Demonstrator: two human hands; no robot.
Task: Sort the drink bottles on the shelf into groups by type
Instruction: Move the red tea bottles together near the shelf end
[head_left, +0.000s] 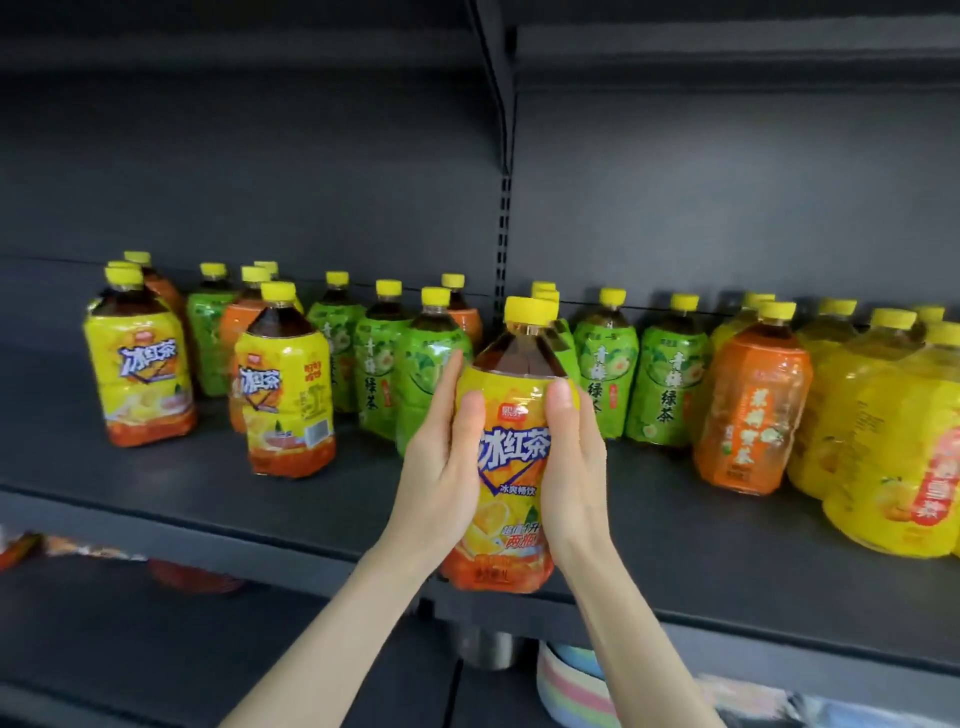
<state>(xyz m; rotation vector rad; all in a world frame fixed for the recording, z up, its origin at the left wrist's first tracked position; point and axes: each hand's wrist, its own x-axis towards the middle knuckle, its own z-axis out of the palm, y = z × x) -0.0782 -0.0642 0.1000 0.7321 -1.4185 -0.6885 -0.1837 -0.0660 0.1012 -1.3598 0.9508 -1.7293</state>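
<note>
Holding: yellow-label bottle (511, 457), upright, raised in front of the shelf (208, 499), base level with the front lip; contact with the lip not determinable.
Left hand (441, 467): clamped on the bottle's left side, thumb laid across the label, fingers behind.
Right hand (576, 467): clamped on the right side, thumb on the upper label.
Step in hand: judged as mid-transfer of one bottle toward its own kind; not yet set down.
Matching group: yellow-label pair (285, 395) at the left end, same label print, with bare shelf just beside it.
Mixed stretch: green-label bottles (387, 374) through the centre, orange labels among them; a further orange-label bottle (748, 415) to the right, touching the pale yellow bottles (883, 441).
Next move, judged: calls for travel leftward along the front edge, clear of the green row, then placement upright beside the pair, label outward.
Risk, judged: knocking the front green bottles in passing; a smooth wrapper liable to slip.
</note>
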